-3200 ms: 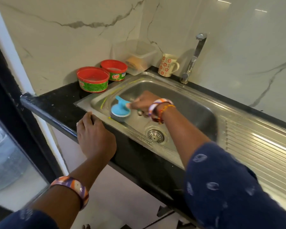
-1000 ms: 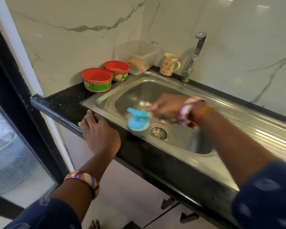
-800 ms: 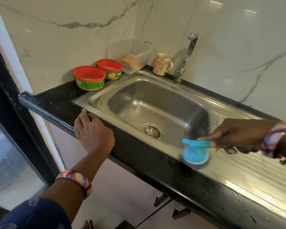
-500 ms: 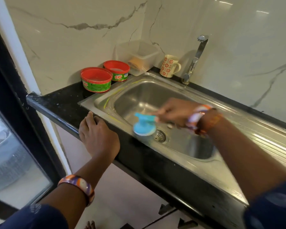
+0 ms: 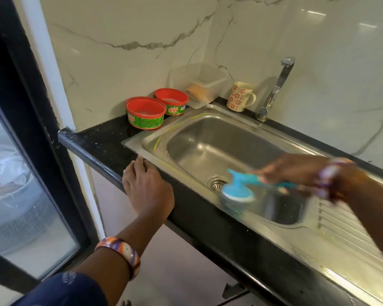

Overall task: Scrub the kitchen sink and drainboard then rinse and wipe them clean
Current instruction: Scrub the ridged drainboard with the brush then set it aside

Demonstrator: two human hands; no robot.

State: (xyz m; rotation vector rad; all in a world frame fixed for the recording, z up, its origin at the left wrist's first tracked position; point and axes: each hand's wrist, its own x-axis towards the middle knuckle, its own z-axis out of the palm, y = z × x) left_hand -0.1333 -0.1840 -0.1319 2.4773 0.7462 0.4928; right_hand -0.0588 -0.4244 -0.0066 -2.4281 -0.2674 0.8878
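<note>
My right grip point(image 5: 294, 172) curls round the handle of the blue round scrub brush point(image 5: 238, 191), its head pressed on the front rim of the stainless steel sink point(image 5: 208, 138), just beside the drain point(image 5: 216, 183). My left grip point(image 5: 146, 188) rests flat on the black stone surface point(image 5: 102, 140). Two red-lidded green tubs point(image 5: 145, 112) stand at the back, near a flowered cream mug point(image 5: 240, 96) and a chrome tap point(image 5: 274, 89).

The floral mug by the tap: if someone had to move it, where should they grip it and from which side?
Grip the floral mug by its handle, coming from the tap side. It stands upright with the loop pointing toward the tap, probably open enough for fingers. The clear container crowds its other side.
</note>
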